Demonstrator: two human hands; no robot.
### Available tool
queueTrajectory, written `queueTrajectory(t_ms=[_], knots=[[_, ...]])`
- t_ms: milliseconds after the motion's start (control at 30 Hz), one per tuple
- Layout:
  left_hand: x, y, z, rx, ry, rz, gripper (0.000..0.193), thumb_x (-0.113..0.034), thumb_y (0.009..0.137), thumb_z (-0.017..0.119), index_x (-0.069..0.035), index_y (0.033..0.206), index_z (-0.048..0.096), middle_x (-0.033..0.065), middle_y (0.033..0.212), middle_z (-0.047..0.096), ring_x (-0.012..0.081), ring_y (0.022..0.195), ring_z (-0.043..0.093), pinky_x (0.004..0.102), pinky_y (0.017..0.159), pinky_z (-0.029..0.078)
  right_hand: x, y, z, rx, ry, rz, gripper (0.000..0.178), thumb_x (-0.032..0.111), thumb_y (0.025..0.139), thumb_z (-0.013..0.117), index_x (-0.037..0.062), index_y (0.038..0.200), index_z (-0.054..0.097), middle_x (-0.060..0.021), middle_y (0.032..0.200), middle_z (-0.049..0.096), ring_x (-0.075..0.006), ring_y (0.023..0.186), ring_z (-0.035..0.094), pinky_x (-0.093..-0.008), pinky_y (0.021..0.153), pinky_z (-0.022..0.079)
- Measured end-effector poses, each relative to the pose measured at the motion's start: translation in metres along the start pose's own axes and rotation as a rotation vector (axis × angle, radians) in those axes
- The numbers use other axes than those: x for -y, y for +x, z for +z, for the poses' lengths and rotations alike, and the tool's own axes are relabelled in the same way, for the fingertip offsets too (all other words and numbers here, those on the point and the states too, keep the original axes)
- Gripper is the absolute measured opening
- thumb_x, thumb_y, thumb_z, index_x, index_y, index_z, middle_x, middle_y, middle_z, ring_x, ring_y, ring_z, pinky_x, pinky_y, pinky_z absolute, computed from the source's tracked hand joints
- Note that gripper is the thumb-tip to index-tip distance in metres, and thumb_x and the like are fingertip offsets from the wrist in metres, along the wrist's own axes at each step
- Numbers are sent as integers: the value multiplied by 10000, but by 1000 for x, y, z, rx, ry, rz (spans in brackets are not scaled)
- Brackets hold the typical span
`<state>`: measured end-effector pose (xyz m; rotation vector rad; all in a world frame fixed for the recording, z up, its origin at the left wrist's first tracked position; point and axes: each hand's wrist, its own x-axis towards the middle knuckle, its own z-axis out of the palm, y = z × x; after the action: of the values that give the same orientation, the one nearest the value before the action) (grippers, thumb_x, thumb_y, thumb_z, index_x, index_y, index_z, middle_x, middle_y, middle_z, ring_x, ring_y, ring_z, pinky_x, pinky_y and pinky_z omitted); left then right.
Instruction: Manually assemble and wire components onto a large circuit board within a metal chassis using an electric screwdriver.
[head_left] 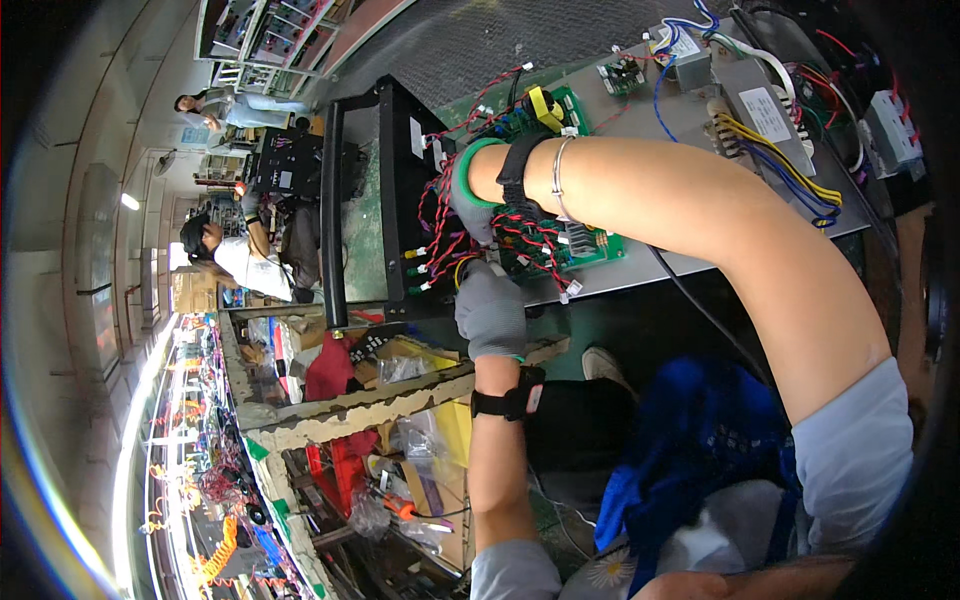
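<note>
My left hand [490, 312], in a grey glove, reaches up to the inner side of a black metal panel [395, 190]. Its fingers are bent together among thin wires, a yellow one beside them; what the fingertips pinch is hidden. Just above, my right hand [472, 196] wears a grey glove with a green cuff and points down toward the left fingertips. Its fingers are curled, and their grip is mostly out of sight. Twisted red-and-black wires [432, 225] with small white connectors hang around both hands. Green circuit boards [600, 245] lie partly under my right wrist.
A grey metal plate [640, 130] carries boards, metal-cased modules [765, 115] and bundled cables [800, 195]. Below the panel, a worn-edged shelf [370, 405] holds bags and tools, including an orange-handled tool [398, 506]. Two people [250, 255] are farther off at left.
</note>
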<state>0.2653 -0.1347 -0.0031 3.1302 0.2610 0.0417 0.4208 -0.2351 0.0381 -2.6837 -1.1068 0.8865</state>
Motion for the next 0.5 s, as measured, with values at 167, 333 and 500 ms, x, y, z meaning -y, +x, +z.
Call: queueTrajectory(t_ms=[167, 333, 500], knots=[[3, 2, 0, 18, 7, 29, 256, -243, 943, 549, 5, 914, 605, 299, 879, 657, 489, 874, 643, 556, 749, 502, -1, 2, 2, 9, -12, 26, 572, 434, 808, 736, 167, 1307, 652, -101, 1343, 629, -323, 1169, 621, -513, 1001, 471], [4, 4, -2, -12, -29, 46, 206, -191, 897, 569, 11, 902, 605, 309, 885, 651, 500, 890, 632, 558, 750, 493, -3, -3, 3, -43, -80, -2, 564, 446, 812, 733, 148, 1287, 671, -90, 1330, 637, -309, 1167, 618, -497, 997, 470], [4, 1, -4, -25, 17, 89, 187, -160, 880, 559, 12, 938, 604, 292, 876, 663, 486, 864, 652, 539, 740, 516, -4, 6, 3, 57, -100, -17, 537, 407, 854, 711, 153, 1322, 646, -93, 1367, 609, -318, 1203, 594, -492, 1024, 455]])
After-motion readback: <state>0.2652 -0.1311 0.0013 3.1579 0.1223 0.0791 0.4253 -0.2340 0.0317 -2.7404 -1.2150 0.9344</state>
